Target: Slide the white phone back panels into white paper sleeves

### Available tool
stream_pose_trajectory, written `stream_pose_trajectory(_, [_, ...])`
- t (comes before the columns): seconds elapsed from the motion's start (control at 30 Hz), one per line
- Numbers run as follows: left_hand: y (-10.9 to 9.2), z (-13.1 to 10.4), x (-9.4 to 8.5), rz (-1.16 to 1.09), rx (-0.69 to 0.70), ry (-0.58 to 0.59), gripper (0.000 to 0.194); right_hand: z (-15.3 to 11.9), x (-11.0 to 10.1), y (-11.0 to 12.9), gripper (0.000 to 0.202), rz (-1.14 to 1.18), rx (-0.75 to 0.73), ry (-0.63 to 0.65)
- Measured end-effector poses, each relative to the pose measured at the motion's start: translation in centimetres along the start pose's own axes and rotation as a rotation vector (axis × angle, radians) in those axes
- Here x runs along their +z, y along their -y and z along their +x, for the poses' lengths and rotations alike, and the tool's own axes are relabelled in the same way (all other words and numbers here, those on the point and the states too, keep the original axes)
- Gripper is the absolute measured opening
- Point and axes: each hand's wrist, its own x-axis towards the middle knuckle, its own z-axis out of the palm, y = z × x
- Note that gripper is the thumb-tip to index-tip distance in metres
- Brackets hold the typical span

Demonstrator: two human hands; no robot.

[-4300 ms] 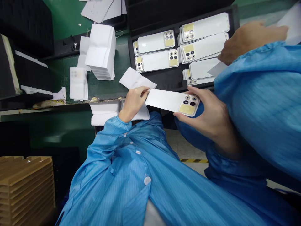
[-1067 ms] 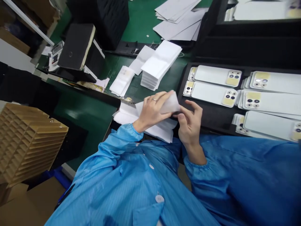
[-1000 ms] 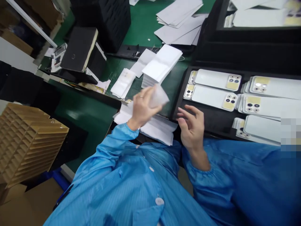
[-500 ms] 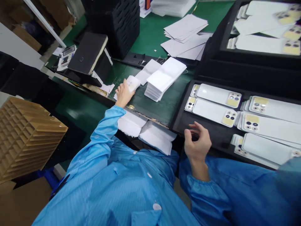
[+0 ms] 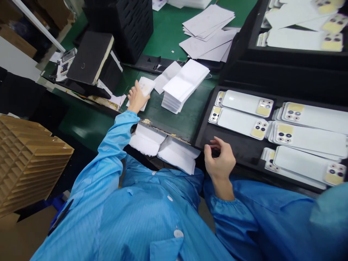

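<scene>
At ten o'clock, lays left hand (image 5: 138, 97), moderately spread, over paper-wrapped phone back panels (image 5: 146, 85); cannot tell if gripping. At four o'clock, holds right hand (image 5: 220, 161) half curled, empty, near black tray (image 5: 244, 151).

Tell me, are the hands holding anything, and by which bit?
The left hand is on the near side of the small stack; whether it grips, I can't tell. The right hand holds nothing that shows.
</scene>
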Motion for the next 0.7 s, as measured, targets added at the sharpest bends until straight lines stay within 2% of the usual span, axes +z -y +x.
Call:
stream_pose_trajectory(0.1, [-0.6, 0.2, 0.3, -0.024, -0.013, -0.011, 0.11, 0.0, 0.1, 0.0, 0.044, -0.009, 0.006, -0.008])
stream_pose_trajectory(0.2, [-2.1, 0.6, 0.4, -0.036, -0.024, -0.031, 0.112, 0.1, 0.1, 0.2, 0.044, -0.015, 0.017, -0.004])
stream_pose_trajectory(0.3, [-4.3, 1.9, 0.7, -0.082, 0.1, -0.036, 0.108, 0.3, 0.1, 0.6, 0.043, -0.016, 0.038, 0.018])
stream_pose_trajectory(0.4, [-6.8, 4.1, 1.7, -0.167, 0.259, 0.058, 0.094, 0.6, 0.0, 1.1, 0.035, -0.015, 0.033, 0.026])
stream_pose_trajectory(0.47, [-8.4, 5.7, 2.8, -0.177, 0.284, 0.149, 0.085, 0.9, -0.2, 1.3, 0.029, -0.007, 0.022, 0.035])
stream_pose_trajectory(0.6, [-10.2, 7.9, 4.7, -0.081, 0.209, 0.214, 0.06, 2.5, -1.8, 0.6, 0.025, 0.051, 0.044, 0.073])
stream_pose_trajectory(0.7, [-10.6, 9.0, 5.2, -0.058, 0.199, 0.197, 0.067, 5.0, -4.0, -2.0, 0.03, -0.043, 0.082, 0.018])
